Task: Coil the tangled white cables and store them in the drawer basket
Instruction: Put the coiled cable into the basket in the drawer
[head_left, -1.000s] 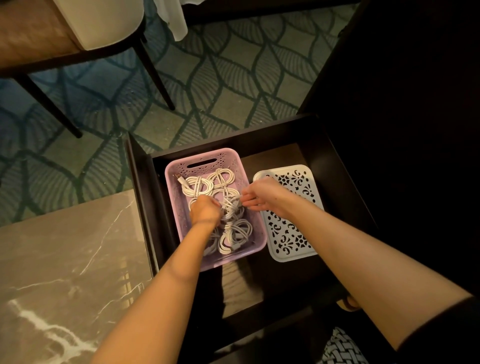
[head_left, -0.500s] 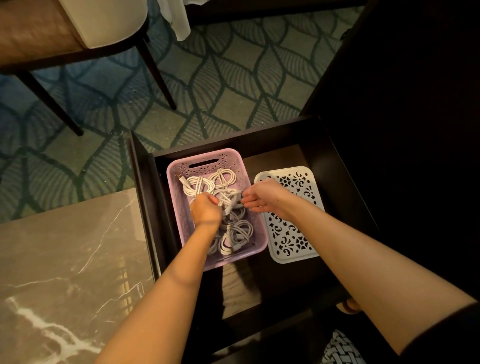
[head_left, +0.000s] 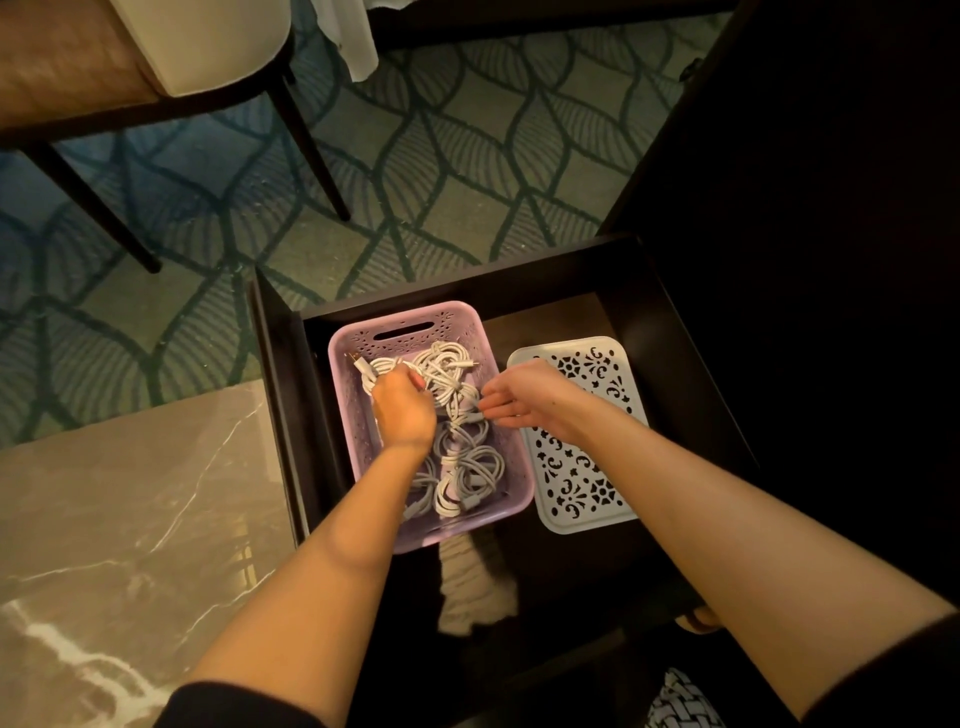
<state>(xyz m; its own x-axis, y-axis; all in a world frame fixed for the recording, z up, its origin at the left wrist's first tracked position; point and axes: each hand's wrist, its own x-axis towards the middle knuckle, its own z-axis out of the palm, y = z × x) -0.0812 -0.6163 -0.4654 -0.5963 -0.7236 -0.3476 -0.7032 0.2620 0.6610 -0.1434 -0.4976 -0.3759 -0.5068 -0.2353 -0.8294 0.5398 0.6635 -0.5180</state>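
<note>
While the left hand (head_left: 404, 413) curls its fingers round a coiled cable in the far left corner of the lilac basket (head_left: 467, 530), the right hand (head_left: 527, 395) reaches over the right wall, fingers nearly straight, tips on another cable; whether they pinch it cannot be told. More white cables (head_left: 470, 475) lie coiled in this basket, at the drawer's (head_left: 280, 395) left side, a white openwork basket (head_left: 587, 499) just beside it.

Setting: furnished living or guest room, domestic in character. Evidence, placed from the open dark-wood drawer (head_left: 280, 415):
- beyond it, leaf-patterned teal carpet (head_left: 467, 156)
- beyond and to its left, upholstered chair (head_left: 156, 78) on slim dark legs
- against its left side, marble-look tabletop (head_left: 130, 519)
- inside it, lilac basket (head_left: 405, 317) of white cables (head_left: 447, 374)
</note>
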